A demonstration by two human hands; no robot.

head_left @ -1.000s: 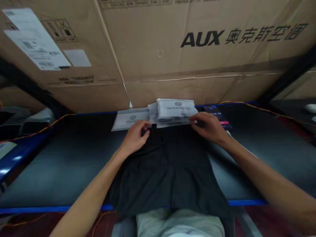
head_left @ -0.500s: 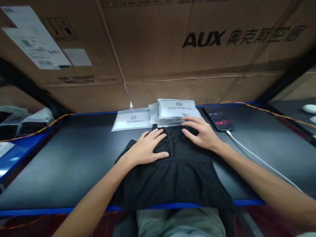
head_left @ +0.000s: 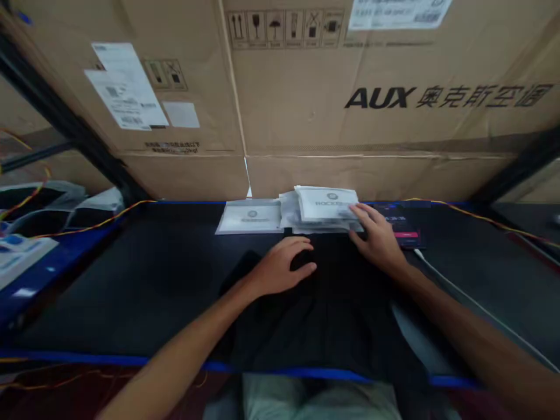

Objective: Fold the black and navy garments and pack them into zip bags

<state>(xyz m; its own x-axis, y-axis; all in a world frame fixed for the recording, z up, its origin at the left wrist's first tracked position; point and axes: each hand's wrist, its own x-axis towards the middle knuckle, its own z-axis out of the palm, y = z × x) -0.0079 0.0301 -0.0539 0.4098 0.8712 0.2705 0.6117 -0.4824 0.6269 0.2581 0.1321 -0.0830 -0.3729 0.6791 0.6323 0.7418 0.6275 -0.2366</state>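
Observation:
A black garment [head_left: 315,326] is spread on the dark tabletop in front of me, hanging slightly over the front edge. My left hand [head_left: 282,265] rests at the garment's upper left part, fingers curved and thumb held apart, gripping nothing visible. At the garment's far end lies a small pile of frosted plastic bags [head_left: 328,204] with printed lettering. The fingertips of my right hand [head_left: 378,239] touch the right edge of the top bag, and its thumb is lower, apart from the fingers. One more flat frosted bag [head_left: 251,217] lies left of the pile.
Just right of my right hand lies a phone [head_left: 405,233] with a white cable [head_left: 472,306]. A large cardboard box [head_left: 306,122] walls off the back. Red and yellow wires [head_left: 105,219] run along the table's back. More bagged items [head_left: 94,207] sit on a blue surface at left.
My right hand has moved from the garment's top onto the right edge of the bag pile. My left hand has drawn its fingers in over the garment. The head view has tilted upward.

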